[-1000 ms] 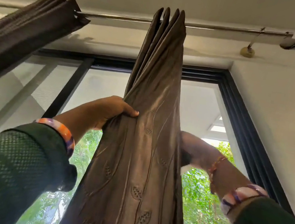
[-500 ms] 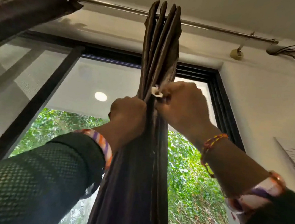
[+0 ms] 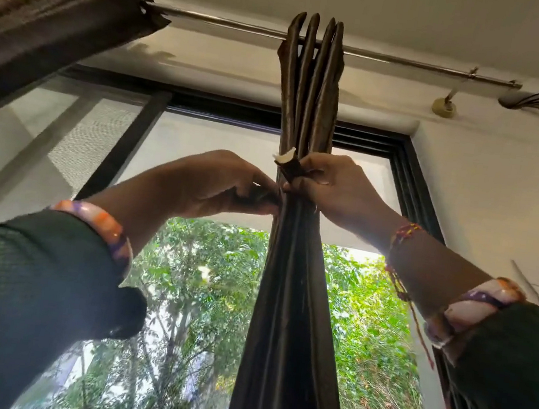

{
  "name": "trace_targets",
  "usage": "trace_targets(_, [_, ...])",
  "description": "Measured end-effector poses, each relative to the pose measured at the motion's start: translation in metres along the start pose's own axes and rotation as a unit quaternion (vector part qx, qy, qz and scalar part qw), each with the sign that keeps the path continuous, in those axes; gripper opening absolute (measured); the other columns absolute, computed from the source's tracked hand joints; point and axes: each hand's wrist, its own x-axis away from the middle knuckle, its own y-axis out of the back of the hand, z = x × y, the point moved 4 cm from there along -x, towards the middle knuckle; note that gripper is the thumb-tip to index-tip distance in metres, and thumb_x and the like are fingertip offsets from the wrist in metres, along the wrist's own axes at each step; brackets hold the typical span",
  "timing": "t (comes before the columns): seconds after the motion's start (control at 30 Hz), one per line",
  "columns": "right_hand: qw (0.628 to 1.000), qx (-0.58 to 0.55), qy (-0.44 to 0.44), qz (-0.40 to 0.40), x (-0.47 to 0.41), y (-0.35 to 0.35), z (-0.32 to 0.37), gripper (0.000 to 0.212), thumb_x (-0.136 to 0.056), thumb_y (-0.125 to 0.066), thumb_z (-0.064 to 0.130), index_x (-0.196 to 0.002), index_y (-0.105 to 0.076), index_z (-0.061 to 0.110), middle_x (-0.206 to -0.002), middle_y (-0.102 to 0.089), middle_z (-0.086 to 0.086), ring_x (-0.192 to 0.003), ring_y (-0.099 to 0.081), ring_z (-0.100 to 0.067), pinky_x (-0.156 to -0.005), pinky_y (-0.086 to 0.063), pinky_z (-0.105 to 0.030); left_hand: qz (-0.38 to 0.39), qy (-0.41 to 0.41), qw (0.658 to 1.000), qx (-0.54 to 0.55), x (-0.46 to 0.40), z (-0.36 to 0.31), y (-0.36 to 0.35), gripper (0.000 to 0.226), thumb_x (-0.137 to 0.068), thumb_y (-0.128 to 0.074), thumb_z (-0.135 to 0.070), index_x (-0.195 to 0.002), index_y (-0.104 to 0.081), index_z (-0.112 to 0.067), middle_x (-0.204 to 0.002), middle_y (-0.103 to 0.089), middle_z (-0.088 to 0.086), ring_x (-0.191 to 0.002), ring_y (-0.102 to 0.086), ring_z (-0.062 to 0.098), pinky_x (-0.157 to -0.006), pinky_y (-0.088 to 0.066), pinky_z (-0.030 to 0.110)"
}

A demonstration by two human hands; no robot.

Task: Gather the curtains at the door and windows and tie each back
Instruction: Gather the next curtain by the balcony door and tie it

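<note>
Head view, curtain: the dark curtain (image 3: 290,275) hangs from the rod (image 3: 414,63) in front of the window (image 3: 182,295), gathered into one narrow bundle with its pleats pressed together just below the rod.
Head view, tie: a short dark strap (image 3: 289,166) with a pale end sticks up and to the left from the bundle, at the level of the hands; whether it already goes all the way round the bundle cannot be told.
Head view, right hand: the right hand (image 3: 334,188) is curled round the right side of the bundle and clamps the strap against the cloth with thumb and fingers.
Head view, left hand: the left hand (image 3: 216,181) has its fingertips pinched together on something dark at the left edge of the bundle, probably the other end of the strap or a fold of cloth; which one is not clear.
Head view, other curtain: a second curtain (image 3: 53,18) sits bunched at the left end of the rod, slanting off to the left edge.
Step in hand: the gathering looks done, and the tying of this curtain is under way.
Next move: it calls for bringing the two ends together and fastening them snugly while the right hand keeps the folds from spreading.
</note>
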Motion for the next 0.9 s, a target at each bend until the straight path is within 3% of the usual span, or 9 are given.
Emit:
trace_targets(0.2, [1.0, 0.017, 0.005, -0.001, -0.002, 0.001, 0.005, 0.016, -0.084, -0.061, 0.007, -0.097, -0.07, 0.007, -0.093, -0.071, -0.011, -0.094, -0.065, -0.025, -0.084, -0.049, -0.035, 0.047, -0.03, 0.997, 0.058, 0.01, 0.005, -0.005, 0.038, -0.077, -0.03, 0.025, -0.096, -0.058, 0.009, -0.084, -0.072, 0.014, -0.082, -0.071, 0.02, -0.076, -0.058, 0.028])
trace_targets(0.37, [0.999, -0.015, -0.003, -0.029, -0.005, 0.002, 0.006, 0.015, -0.083, -0.063, 0.008, -0.095, -0.071, 0.006, -0.092, -0.072, -0.012, -0.093, -0.066, -0.027, -0.086, -0.051, -0.042, -0.147, -0.174, 0.965, -0.127, 0.002, 0.006, -0.002, 0.015, -0.078, -0.067, 0.001, -0.093, -0.068, 0.002, -0.078, -0.069, 0.011, -0.069, -0.068, 0.016, -0.067, -0.058, 0.02])
trace_targets(0.43, [0.999, -0.029, -0.013, -0.042, -0.007, 0.002, 0.005, 0.012, -0.082, -0.064, 0.008, -0.091, -0.072, 0.01, -0.091, -0.073, -0.011, -0.093, -0.066, -0.027, -0.086, -0.05, -0.04, -0.248, -0.276, 0.885, -0.282, 0.004, -0.002, -0.001, 0.016, -0.083, -0.065, -0.014, -0.089, -0.072, -0.002, -0.067, -0.065, 0.004, -0.056, -0.063, 0.01, -0.054, -0.049, 0.011])
trace_targets(0.5, [0.998, -0.044, -0.015, -0.047, -0.009, 0.002, 0.006, 0.013, -0.078, -0.067, 0.007, -0.088, -0.073, 0.012, -0.089, -0.073, -0.01, -0.092, -0.067, -0.026, -0.087, -0.052, -0.043, -0.316, -0.388, 0.7, -0.509, 0.013, -0.015, -0.008, 0.024, -0.085, -0.053, -0.022, -0.083, -0.072, -0.008, -0.077, -0.063, 0.008, -0.062, -0.059, 0.021, -0.051, -0.042, 0.022])
trace_targets(0.57, [0.998, -0.034, -0.004, -0.045, -0.011, 0.002, 0.009, 0.016, -0.074, -0.069, 0.004, -0.088, -0.074, 0.01, -0.086, -0.073, -0.009, -0.087, -0.068, -0.022, -0.083, -0.054, -0.041, -0.281, -0.44, 0.559, -0.645, 0.015, -0.021, -0.018, 0.022, -0.082, -0.049, -0.024, -0.088, -0.065, -0.009, -0.11, -0.059, 0.016, -0.079, -0.057, 0.033, -0.047, -0.043, 0.029])
trace_targets(0.63, [0.999, 0.017, 0.014, -0.041, -0.014, 0.004, 0.013, 0.018, -0.074, -0.066, -0.002, -0.088, -0.075, 0.006, -0.08, -0.07, -0.004, -0.082, -0.063, -0.014, -0.071, -0.051, -0.028, -0.196, -0.452, 0.504, -0.71, 0.012, -0.022, -0.022, 0.025, -0.083, -0.046, -0.02, -0.103, -0.056, -0.01, -0.122, -0.055, 0.015, -0.083, -0.057, 0.035, -0.044, -0.045, 0.033])
trace_targets(0.7, [0.998, 0.035, 0.022, -0.045, -0.016, 0.006, 0.017, 0.021, -0.073, -0.065, -0.004, -0.089, -0.074, 0.005, -0.081, -0.071, -0.006, -0.08, -0.062, -0.013, -0.068, -0.049, -0.025, -0.142, -0.431, 0.54, -0.709, 0.008, -0.027, -0.023, 0.023, -0.082, -0.047, -0.015, -0.103, -0.052, -0.007, -0.099, -0.062, 0.019, -0.073, -0.059, 0.038, -0.045, -0.04, 0.035])
trace_targets(0.8, [0.998, -0.049, 0.026, -0.019, -0.014, 0.008, 0.02, 0.023, -0.07, -0.069, 0.0, -0.089, -0.071, 0.012, -0.082, -0.071, -0.005, -0.081, -0.068, -0.019, -0.077, -0.056, -0.036, -0.177, -0.385, 0.667, -0.613, 0.0, -0.038, -0.013, 0.02, -0.086, -0.045, -0.02, -0.094, -0.057, -0.006, -0.082, -0.062, 0.017, -0.072, -0.057, 0.035, -0.058, -0.03, 0.029])
trace_targets(0.9, [0.99, -0.135, 0.016, 0.045, -0.009, 0.007, 0.021, 0.023, -0.078, -0.067, -0.003, -0.086, -0.066, 0.018, -0.076, -0.067, 0.004, -0.069, -0.065, -0.001, -0.071, -0.054, -0.018, -0.152, -0.311, 0.761, -0.549, -0.01, -0.036, -0.008, 0.007, -0.088, -0.052, -0.015, -0.088, -0.057, -0.01, -0.072, -0.053, -0.002, -0.069, -0.048, 0.022, -0.052, -0.025, 0.026])
